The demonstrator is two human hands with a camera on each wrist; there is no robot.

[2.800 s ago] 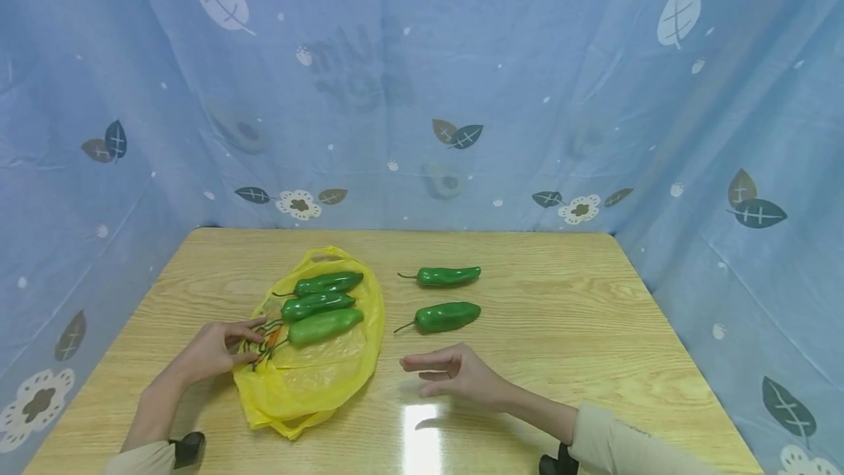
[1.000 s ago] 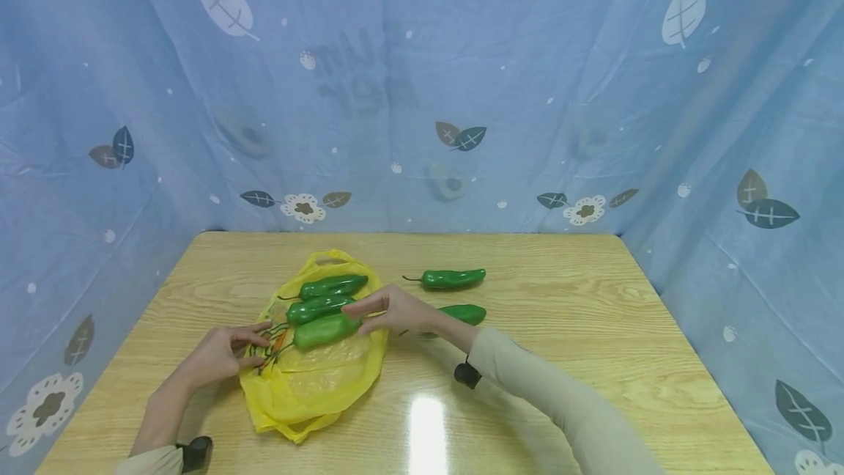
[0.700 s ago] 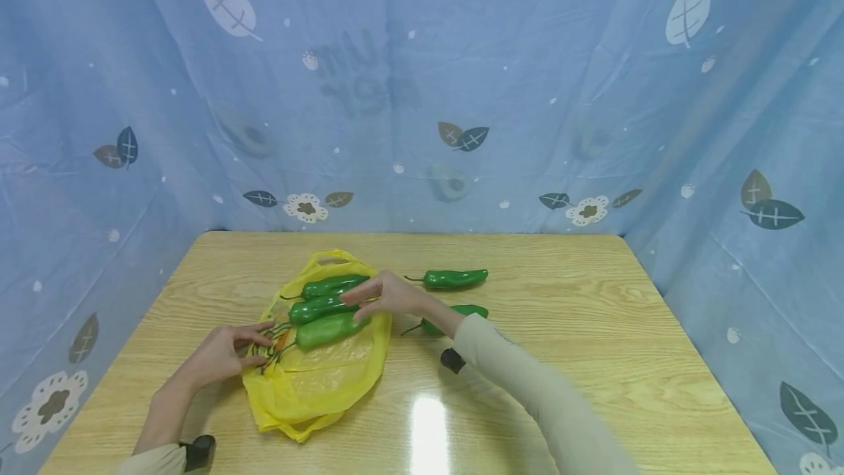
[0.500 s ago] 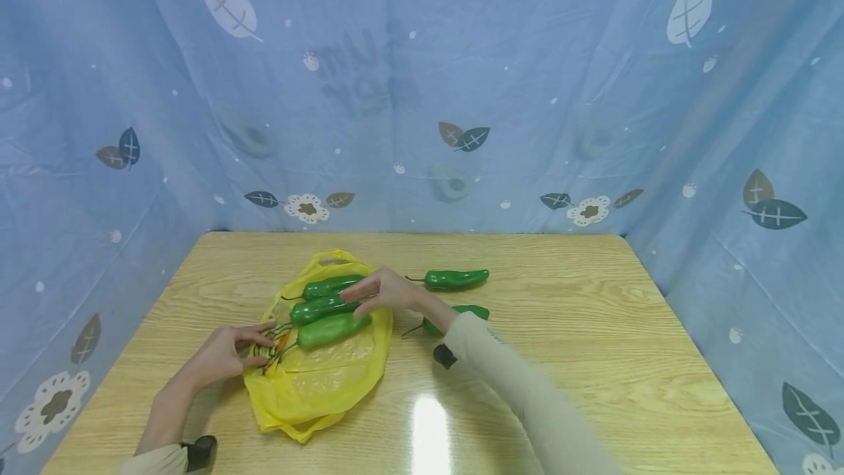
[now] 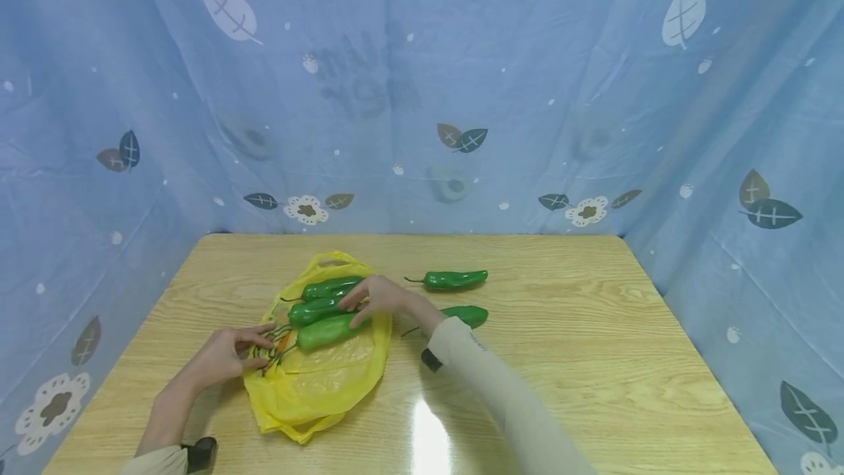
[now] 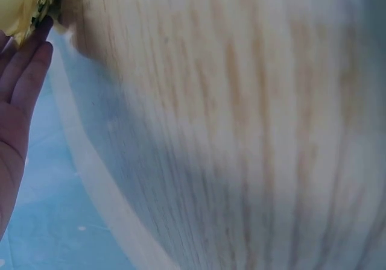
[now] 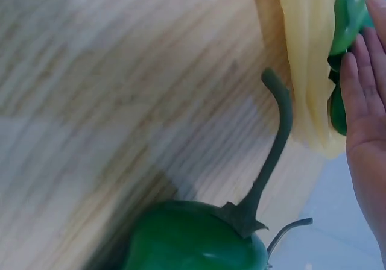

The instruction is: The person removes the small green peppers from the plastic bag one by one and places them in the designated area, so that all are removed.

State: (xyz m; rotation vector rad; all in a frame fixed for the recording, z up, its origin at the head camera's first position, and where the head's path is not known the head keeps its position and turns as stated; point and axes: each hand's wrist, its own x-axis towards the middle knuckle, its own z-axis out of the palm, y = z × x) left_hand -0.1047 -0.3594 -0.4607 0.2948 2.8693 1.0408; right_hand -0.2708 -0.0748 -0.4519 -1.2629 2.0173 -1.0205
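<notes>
A yellow plastic bag (image 5: pixel 316 391) lies flat on the left side of the table. On it three long green peppers lie side by side: a far one (image 5: pixel 326 287), a middle one (image 5: pixel 310 312) and a near, lighter one (image 5: pixel 323 333). My left hand (image 5: pixel 217 359) rests at the bag's left edge, thumb and fingers apart beside the pepper stems; the left wrist view shows its fingers (image 6: pixel 27 71) nearly straight. My right hand (image 5: pixel 387 295) reaches over the pepper tips, fingers at the middle pepper and thumb at the near one, partly covering them.
Two more green peppers lie right of the bag: one farther back (image 5: pixel 455 281), one nearer (image 5: pixel 469 315) and partly behind my right wrist. A blue patterned curtain (image 5: pixel 422 94) encloses the wooden table (image 5: pixel 560 358) at the back and sides.
My right hand has moved from the table's front middle, left and away from me, to the peppers on the bag; thumb and fingers have just drawn slightly closer. The left hand stays put.
</notes>
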